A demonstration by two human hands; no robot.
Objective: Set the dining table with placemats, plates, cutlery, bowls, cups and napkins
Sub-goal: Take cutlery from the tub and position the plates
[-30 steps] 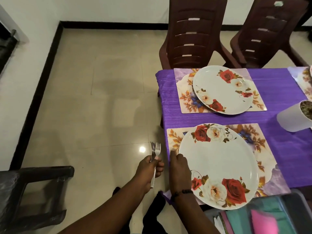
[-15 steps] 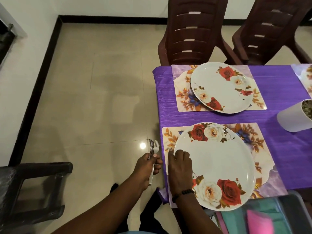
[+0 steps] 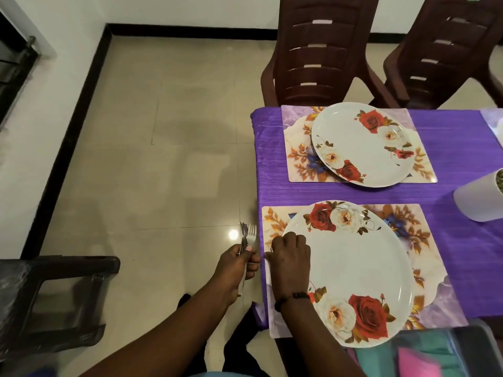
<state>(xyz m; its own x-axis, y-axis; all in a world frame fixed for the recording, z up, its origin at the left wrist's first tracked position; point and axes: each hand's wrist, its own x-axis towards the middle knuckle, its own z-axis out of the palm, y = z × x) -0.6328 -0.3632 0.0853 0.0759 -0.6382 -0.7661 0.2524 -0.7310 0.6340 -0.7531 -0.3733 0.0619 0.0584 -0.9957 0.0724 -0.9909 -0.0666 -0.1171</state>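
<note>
Two floral plates sit on placemats on the purple-clothed counter.
Left hand grips a bunch of forks beyond the counter's 9 o'clock edge; right hand, fingers curled, rests at the near plate's 9 o'clock rim, on the near placemat.

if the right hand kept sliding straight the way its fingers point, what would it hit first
The right hand lies at the near plate's left edge, knuckles aimed away from the person. Nothing stands on the near placemat just ahead; next comes bare purple tablecloth, then probably the far placemat.
</note>
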